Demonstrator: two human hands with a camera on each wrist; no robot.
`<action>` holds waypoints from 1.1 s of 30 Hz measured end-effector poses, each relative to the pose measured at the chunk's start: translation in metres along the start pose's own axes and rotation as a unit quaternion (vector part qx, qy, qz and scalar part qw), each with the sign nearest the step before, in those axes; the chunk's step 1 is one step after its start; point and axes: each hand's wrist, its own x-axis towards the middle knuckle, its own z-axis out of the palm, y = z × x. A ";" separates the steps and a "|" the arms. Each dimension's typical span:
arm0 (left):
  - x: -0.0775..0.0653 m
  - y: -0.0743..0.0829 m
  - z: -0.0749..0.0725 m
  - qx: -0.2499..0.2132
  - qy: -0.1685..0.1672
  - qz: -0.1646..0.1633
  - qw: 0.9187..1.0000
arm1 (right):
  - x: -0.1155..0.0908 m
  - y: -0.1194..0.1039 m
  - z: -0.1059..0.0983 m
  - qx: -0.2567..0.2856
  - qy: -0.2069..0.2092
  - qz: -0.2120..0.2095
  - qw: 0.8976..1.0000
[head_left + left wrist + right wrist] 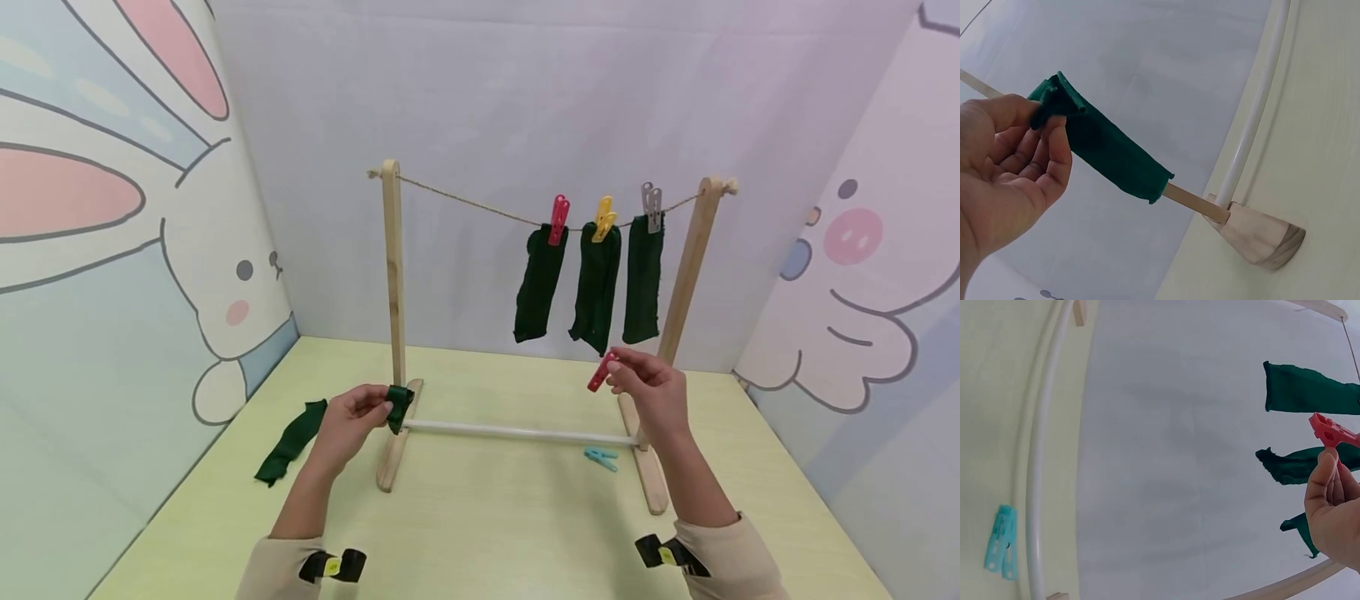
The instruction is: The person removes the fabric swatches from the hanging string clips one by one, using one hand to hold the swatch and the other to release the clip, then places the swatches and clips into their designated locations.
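Note:
My left hand [358, 417] pinches the upper end of a dark green sock-like cloth [1113, 153] between thumb and fingers, near the left post; the cloth hangs down from the grip. In my right hand [651, 387] is a red clothespin [602, 372], held by thumb and fingertips below the hung cloths. On the rope [468, 201] hang three similar green cloths. A red clothespin [558, 219] holds the left cloth [542, 283], a yellow clothespin [603, 220] the middle cloth [597, 287], and a grey clothespin [652, 208] the right cloth [642, 283].
Another green cloth [292, 442] lies on the table at the left. A blue clothespin [601, 457] lies by the right foot of the wooden stand [394, 275]. A white bar [517, 432] joins the stand's feet. Walls with cartoon animals enclose the table [480, 517].

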 end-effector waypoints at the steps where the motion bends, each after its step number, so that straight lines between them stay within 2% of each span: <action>1: 0.000 -0.001 -0.002 0.004 -0.001 -0.002 1.000 | -0.001 0.002 -0.002 -0.003 0.001 0.008 1.000; 6: -0.002 -0.005 -0.012 0.029 0.003 -0.010 1.000 | -0.006 0.014 -0.010 -0.011 0.002 0.039 0.999; 11: -0.003 -0.007 -0.022 0.047 0.015 -0.017 0.999 | -0.010 0.024 -0.016 -0.001 -0.002 0.053 0.999; 19: 0.001 -0.019 -0.037 0.047 0.030 -0.033 0.998 | -0.017 0.042 -0.028 0.012 -0.025 0.062 0.998; 33: 0.012 -0.042 -0.056 0.061 0.050 -0.066 0.995 | -0.030 0.077 -0.040 -0.023 -0.060 0.114 0.991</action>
